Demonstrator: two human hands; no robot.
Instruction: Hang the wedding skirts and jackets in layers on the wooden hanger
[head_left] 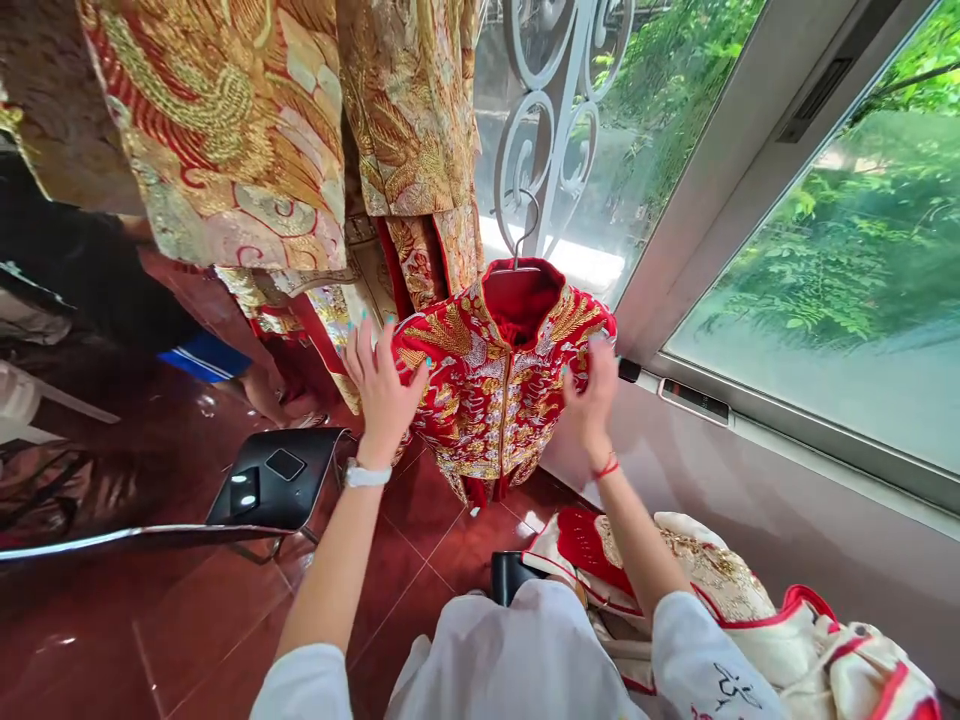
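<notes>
A red jacket [480, 385] with dense gold and silver embroidery and a stand collar hangs upright in front of me. Its wire hanger [519, 235] hooks onto the white scrolled window grille [551, 130]. My left hand [386, 385], fingers spread, is beside the jacket's left shoulder and sleeve as I see it. At the opposite shoulder is my right hand [591, 398], its thumb and fingers apart and slightly blurred. Whether either palm touches the cloth I cannot tell. Neither hand grips anything visible.
Gold embroidered garments [247, 140] hang at upper left. A black chair [289, 480] carries a dark phone-like object [285, 464]. White-and-red embroidered clothes [720, 570] lie at lower right. A phone-like device [694, 400] rests on the window sill. Another person's leg [262, 385] shows at left.
</notes>
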